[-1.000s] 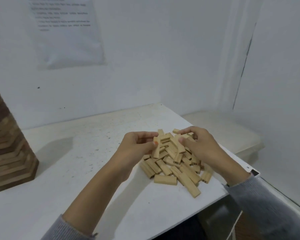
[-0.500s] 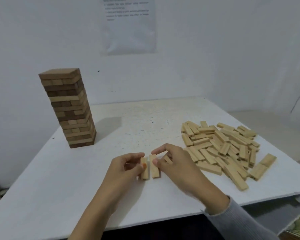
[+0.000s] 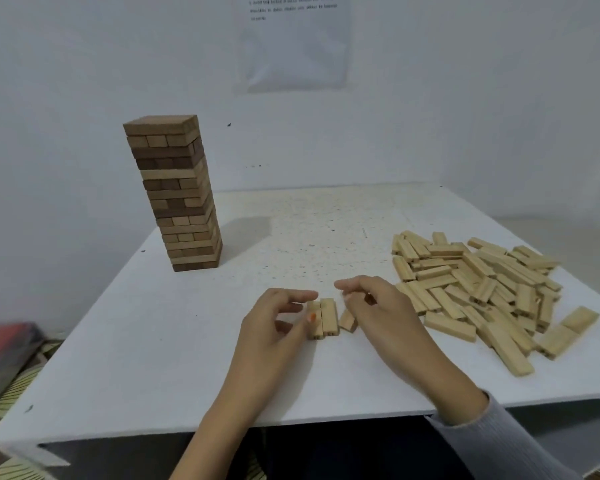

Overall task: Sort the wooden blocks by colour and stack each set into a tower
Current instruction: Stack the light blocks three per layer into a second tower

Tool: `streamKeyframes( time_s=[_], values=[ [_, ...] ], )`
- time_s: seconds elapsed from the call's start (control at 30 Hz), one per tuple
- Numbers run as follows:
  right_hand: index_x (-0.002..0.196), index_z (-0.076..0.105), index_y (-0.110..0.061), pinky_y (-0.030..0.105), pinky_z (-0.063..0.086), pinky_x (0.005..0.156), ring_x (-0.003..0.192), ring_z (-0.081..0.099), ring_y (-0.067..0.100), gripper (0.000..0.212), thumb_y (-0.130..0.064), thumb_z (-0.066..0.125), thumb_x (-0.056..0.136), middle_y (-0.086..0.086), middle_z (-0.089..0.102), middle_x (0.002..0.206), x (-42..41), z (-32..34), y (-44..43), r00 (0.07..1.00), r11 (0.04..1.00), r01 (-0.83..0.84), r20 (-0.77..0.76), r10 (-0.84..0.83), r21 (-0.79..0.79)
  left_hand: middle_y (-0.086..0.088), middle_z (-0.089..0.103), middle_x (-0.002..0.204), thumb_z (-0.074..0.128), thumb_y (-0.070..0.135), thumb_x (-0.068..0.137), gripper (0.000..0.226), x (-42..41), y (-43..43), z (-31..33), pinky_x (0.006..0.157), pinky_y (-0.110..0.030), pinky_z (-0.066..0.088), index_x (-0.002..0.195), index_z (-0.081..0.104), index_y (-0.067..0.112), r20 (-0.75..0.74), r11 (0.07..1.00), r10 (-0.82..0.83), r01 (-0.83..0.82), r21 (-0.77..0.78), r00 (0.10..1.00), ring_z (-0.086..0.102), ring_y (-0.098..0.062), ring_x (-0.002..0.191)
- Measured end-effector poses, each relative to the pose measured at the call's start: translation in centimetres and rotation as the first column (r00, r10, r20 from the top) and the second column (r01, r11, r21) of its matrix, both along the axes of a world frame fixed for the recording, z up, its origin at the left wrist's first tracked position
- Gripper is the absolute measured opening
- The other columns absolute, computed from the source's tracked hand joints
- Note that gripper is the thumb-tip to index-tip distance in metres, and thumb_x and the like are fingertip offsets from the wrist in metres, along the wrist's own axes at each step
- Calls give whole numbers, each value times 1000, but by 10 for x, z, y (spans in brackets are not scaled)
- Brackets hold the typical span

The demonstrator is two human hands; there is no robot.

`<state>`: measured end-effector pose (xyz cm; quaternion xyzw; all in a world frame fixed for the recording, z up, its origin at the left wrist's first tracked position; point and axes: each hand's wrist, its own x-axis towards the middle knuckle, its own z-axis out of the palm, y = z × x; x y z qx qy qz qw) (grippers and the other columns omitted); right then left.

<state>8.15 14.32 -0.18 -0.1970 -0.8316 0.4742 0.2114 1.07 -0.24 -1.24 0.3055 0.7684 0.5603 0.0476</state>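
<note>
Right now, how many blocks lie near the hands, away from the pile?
3: one block and a second block side by side at the left hand, a third block angled by the right hand, which may hide more.

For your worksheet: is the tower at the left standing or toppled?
Standing: the tower rises in stacked layers from the table, none fallen.

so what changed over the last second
Both hands left the pile and carried light blocks to the middle of the table. A pair now lies side by side; the left hand has loosened, thumb beside it. A third block lies askew under the right hand, grip unclear. The tower and the rest of the pile stayed put.
</note>
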Motion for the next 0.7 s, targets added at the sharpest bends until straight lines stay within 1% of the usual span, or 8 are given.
streamKeyframes(
  time_s=[0.1, 0.23, 0.3, 0.4, 0.47, 0.57, 0.63, 0.7],
  values=[
    [124, 59, -25, 19, 34, 89, 120, 41, 14, 34, -8, 47, 96, -7, 54, 121, 6, -4, 6, 1000, 989, -26, 11, 25, 147, 22, 62, 99, 66, 13, 88, 17, 3, -7, 1, 79, -8, 42, 98, 70, 26, -160, 997, -59, 51, -54, 985, 56, 6, 99],
    [110, 67, -23, 5, 39, 77, 101, 52, 6, 24, -8, 56, 94, -6, 59, 110, 15, -5, 13, 999, 977, -13, -44, 23, 214, 16, 61, 99, 69, 14, 86, 17, 3, -10, -1, 81, -6, 38, 100, 71, 23, -335, 991, -89, 51, -120, 938, 55, 5, 99],
    [110, 68, -21, 5, 39, 79, 96, 51, 1, 22, -11, 60, 92, -7, 56, 106, 18, -6, 11, 998, 952, -60, -15, 67, 300, 16, 60, 99, 69, 15, 86, 15, 2, -10, -3, 81, -5, 37, 100, 72, 21, -387, 987, -109, 52, -154, 916, 54, 3, 98],
    [120, 65, -18, 8, 39, 89, 97, 49, -4, 28, -12, 60, 93, -10, 50, 108, 22, -9, 8, 991, 909, -128, 16, 132, 397, 15, 59, 98, 67, 13, 88, 15, -2, -6, -9, 80, -6, 37, 100, 73, 17, -434, 977, -149, 64, -205, 889, 54, -1, 96],
    [119, 66, -17, 6, 37, 90, 101, 48, -6, 26, -14, 59, 94, -10, 49, 110, 25, -9, 7, 985, 898, -160, 8, 172, 410, 16, 59, 97, 65, 11, 88, 15, -3, -4, -12, 80, -6, 36, 100, 73, 17, -437, 978, -148, 65, -201, 887, 54, -1, 96],
    [118, 67, -16, 0, 29, 90, 108, 42, -13, 26, -18, 61, 93, -12, 47, 114, 28, -15, 7, 968, 857, -222, 3, 250, 466, 19, 57, 96, 60, 20, 88, 16, -3, -2, -13, 80, -6, 35, 99, 72, 19, -447, 975, -165, 79, -206, 879, 51, 2, 97],
    [118, 68, -14, 0, 30, 90, 107, 44, -10, 27, -15, 64, 91, -12, 48, 111, 26, -20, 8, 968, 846, -215, -6, 250, 487, 18, 56, 96, 57, 24, 87, 19, -3, 0, -13, 79, -6, 35, 97, 73, 18, -463, 971, -185, 88, -223, 867, 50, 3, 94],
    [108, 73, -12, 1, 33, 86, 97, 48, -3, 21, -10, 65, 88, -9, 53, 101, 21, -24, 9, 973, 833, -168, -50, 227, 527, 16, 56, 95, 57, 23, 86, 19, -2, 1, -12, 78, -6, 36, 94, 74, 18, -473, 969, -192, 91, -228, 860, 50, 3, 91]
  ],
)
